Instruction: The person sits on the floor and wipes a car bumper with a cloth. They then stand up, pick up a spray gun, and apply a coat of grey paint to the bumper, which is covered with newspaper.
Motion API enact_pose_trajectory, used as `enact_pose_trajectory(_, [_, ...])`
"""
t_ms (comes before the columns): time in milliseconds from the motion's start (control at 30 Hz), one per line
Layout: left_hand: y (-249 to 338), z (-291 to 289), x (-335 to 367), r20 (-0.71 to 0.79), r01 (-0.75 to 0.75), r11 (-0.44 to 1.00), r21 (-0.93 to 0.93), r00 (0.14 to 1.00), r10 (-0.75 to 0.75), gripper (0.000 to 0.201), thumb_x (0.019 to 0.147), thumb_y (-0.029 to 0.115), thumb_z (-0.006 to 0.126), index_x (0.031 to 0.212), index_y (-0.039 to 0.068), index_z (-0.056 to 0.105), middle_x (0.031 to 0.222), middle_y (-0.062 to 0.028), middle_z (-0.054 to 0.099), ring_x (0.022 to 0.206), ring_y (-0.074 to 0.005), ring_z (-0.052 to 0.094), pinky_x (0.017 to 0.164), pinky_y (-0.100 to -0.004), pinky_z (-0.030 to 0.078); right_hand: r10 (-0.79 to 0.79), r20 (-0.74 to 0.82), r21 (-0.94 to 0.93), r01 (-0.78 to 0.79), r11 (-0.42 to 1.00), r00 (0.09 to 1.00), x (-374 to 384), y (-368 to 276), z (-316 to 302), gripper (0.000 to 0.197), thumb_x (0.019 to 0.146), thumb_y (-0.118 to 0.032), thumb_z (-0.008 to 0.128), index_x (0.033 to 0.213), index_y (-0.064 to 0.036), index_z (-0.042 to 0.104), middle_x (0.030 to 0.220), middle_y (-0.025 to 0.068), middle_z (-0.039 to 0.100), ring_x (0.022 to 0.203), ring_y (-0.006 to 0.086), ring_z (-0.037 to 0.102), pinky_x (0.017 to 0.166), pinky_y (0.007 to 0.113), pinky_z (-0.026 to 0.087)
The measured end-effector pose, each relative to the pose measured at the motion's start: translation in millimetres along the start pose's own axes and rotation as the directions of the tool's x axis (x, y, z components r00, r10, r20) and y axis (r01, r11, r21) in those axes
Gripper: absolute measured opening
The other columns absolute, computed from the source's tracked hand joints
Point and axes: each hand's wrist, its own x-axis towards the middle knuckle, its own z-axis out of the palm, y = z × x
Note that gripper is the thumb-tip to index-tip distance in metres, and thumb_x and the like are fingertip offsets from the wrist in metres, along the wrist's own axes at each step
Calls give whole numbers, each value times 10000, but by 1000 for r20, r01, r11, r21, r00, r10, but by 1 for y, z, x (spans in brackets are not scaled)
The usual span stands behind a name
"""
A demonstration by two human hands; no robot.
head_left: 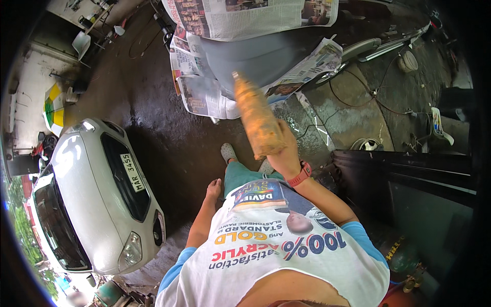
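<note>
My right hand [286, 156], with a red watch on the wrist, is wrapped round a stained orange-brown bottle [257, 118]. The bottle is tilted, its narrow neck pointing away from me to the upper left, and motion smears its outline. In the picture its neck overlaps a smooth grey car panel [250, 56]; I cannot tell whether they touch. Sheets of newspaper [307, 69] border that panel. Down beside my shorts hangs my left hand [214, 189], its fingers loosely apart and holding nothing.
A silver car [92, 189] stands close on my left. Hoses [353, 105] trail over the floor at the right, near a white bucket [407, 61]. A dark cabinet-like structure [409, 179] is at my right, with a gas cylinder [401, 256] behind it.
</note>
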Motion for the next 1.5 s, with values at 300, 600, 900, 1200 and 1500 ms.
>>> enact_pose_trajectory(300, [0, -12, 0, 1, 3, 998, 60, 1000, -3, 543, 1012, 434, 606, 1369, 27, 649, 1345, -197, 677, 1272, -307, 634, 1067, -390, 483, -26, -93, 111, 36, 993, 995, 13, -33, -9, 513, 838, -86, 799, 1272, -4, 538, 1077, 164, 677, 1005, 332, 678, 889, 377, 527])
enact_pose_trajectory(600, [10, -9, 13, 55, -16, 1000, 18, 998, 15, 542, 1024, 426, 590, 1390, 28, 634, 1395, -197, 646, 1317, -306, 601, 1095, -390, 459, -136, 91, 318, 101, 943, 986, 38, -46, -3, 446, 825, -54, 769, 1245, -36, 619, 1150, 174, 705, 1067, 381, 684, 895, 423, 541])
enact_pose_trajectory(900, [-1, -11, 13, 32, -26, 994, 106, 999, 23, 581, 1022, 464, 608, 1404, 26, 622, 1386, -172, 656, 1248, -286, 643, 1053, -392, 495, -184, -185, -165, 154, 974, 965, 16, -13, -48, 374, 852, -55, 749, 1205, -29, 629, 1121, 191, 681, 1024, 411, 663, 877, 435, 531])
enact_pose_trajectory(1200, [6, -15, 5, 66, -9, 998, 70, 998, 4, 592, 1015, 470, 619, 1415, 34, 613, 1415, -178, 638, 1305, -290, 606, 1085, -393, 470, 6, 148, -275, 35, 961, 989, -16, 22, -71, 455, 801, -88, 756, 1230, -26, 616, 1094, 208, 683, 1013, 446, 639, 876, 482, 508])
enact_pose_trajectory(1500, [5, -11, 18, 65, -33, 999, -34, 997, 35, 555, 1021, 436, 599, 1393, 25, 629, 1326, -178, 682, 1130, -269, 689, 947, -378, 555, -204, -130, -358, 146, 922, 970, 27, 9, -95, 551, 756, -186, 845, 1228, -51, 596, 1141, 168, 668, 1087, 412, 618, 924, 501, 465])
